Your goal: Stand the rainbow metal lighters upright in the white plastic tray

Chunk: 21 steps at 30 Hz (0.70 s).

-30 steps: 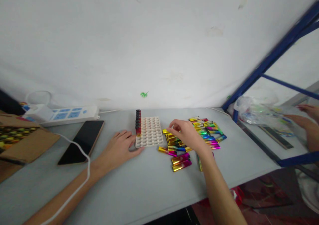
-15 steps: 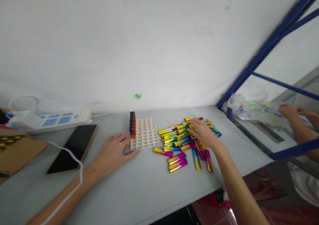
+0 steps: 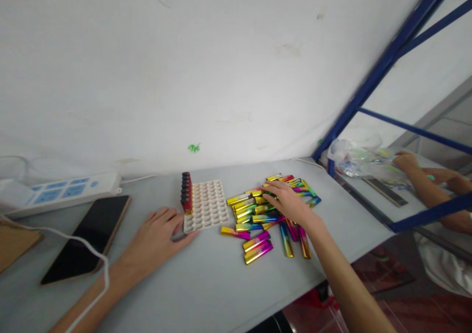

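Note:
A white tray (image 3: 212,210) with rows of round holes lies on the grey table. Along its left edge stands one row of upright red lighters (image 3: 187,194) with black tops. My left hand (image 3: 158,237) rests at the tray's near left corner, thumb along the front edge and fingers apart from it. To the right is a loose pile of shiny lighters (image 3: 257,252) in gold, pink, blue and green. Over the pile's upper part lies my right hand (image 3: 285,200), fingers stretched out and touching lighters. Whether one is under its fingertips is hidden.
Left of my hand lie a black phone (image 3: 88,237), a white power strip (image 3: 62,193) and a white cable (image 3: 83,244). A blue metal frame (image 3: 376,79) rises at right. Behind it, a co-worker's hands (image 3: 407,163) are near clear plastic bags (image 3: 363,161).
The view has shifted, so the table things appear further left. My right hand has moved slightly across the pile with its fingers spread. My left hand stays by the tray's corner.

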Each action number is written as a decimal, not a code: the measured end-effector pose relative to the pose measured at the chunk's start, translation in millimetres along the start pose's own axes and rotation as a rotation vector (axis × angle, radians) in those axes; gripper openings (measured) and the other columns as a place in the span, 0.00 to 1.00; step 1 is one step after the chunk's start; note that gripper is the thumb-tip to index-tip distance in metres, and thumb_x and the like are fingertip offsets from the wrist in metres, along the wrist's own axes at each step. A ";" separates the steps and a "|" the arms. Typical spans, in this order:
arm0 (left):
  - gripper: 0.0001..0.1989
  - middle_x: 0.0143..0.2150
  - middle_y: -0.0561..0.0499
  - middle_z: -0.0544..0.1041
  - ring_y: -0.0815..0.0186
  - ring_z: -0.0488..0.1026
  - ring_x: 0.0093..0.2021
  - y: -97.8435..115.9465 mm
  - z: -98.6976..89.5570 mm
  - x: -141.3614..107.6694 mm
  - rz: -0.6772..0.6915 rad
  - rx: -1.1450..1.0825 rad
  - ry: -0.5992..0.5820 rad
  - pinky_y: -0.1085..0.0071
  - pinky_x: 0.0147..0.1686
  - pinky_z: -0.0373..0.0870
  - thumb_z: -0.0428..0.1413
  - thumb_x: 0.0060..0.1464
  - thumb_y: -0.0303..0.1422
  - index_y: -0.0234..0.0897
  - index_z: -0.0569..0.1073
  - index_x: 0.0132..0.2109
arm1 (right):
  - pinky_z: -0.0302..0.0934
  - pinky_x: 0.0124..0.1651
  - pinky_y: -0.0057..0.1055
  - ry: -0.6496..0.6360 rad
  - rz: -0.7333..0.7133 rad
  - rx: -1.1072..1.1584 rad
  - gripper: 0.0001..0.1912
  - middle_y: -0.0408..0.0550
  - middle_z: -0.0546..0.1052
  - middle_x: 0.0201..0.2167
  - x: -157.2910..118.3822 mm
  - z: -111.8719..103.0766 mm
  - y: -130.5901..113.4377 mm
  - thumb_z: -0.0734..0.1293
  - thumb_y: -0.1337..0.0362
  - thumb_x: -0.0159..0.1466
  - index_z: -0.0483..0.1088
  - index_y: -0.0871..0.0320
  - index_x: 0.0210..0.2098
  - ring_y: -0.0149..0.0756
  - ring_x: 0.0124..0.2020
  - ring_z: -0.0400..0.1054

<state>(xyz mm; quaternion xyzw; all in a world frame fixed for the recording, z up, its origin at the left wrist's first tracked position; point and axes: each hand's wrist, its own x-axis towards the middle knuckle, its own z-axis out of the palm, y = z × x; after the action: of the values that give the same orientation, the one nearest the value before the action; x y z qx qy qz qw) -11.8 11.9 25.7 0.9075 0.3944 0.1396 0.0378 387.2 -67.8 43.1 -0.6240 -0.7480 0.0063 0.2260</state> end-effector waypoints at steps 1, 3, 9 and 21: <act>0.21 0.34 0.48 0.76 0.53 0.75 0.40 -0.3 0.5 -0.2 -0.002 0.000 0.000 0.57 0.44 0.65 0.56 0.64 0.50 0.43 0.66 0.29 | 0.66 0.71 0.55 -0.009 -0.006 0.005 0.19 0.60 0.79 0.62 -0.4 2.5 -2.0 0.63 0.59 0.77 0.80 0.57 0.60 0.53 0.65 0.74; 0.21 0.34 0.48 0.76 0.53 0.75 0.41 -0.5 1.2 -0.8 -0.004 -0.001 0.004 0.57 0.44 0.65 0.56 0.65 0.51 0.43 0.67 0.29 | 0.67 0.70 0.52 -0.005 -0.015 0.032 0.20 0.58 0.79 0.63 -4.6 6.5 -3.2 0.62 0.59 0.78 0.79 0.56 0.61 0.51 0.64 0.74; 0.21 0.33 0.49 0.75 0.53 0.75 0.41 1.1 0.2 -1.8 -0.005 0.000 -0.005 0.57 0.44 0.66 0.56 0.65 0.52 0.43 0.67 0.30 | 0.69 0.65 0.49 0.072 -0.019 0.057 0.16 0.56 0.84 0.54 12.1 -0.8 20.7 0.63 0.61 0.77 0.83 0.54 0.54 0.49 0.56 0.78; 0.21 0.33 0.49 0.76 0.53 0.75 0.40 2.2 -0.9 -0.8 -0.014 0.008 -0.006 0.57 0.44 0.67 0.58 0.64 0.50 0.43 0.68 0.29 | 0.67 0.50 0.33 -0.395 -0.017 0.105 0.08 0.51 0.86 0.41 95.7 -4.0 38.5 0.75 0.63 0.65 0.87 0.55 0.42 0.45 0.44 0.78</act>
<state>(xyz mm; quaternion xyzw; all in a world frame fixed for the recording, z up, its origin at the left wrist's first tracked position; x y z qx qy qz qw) -11.0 9.8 26.8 0.9054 0.4010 0.1349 0.0365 413.1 29.2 67.1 -0.5919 -0.7815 0.1656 0.1072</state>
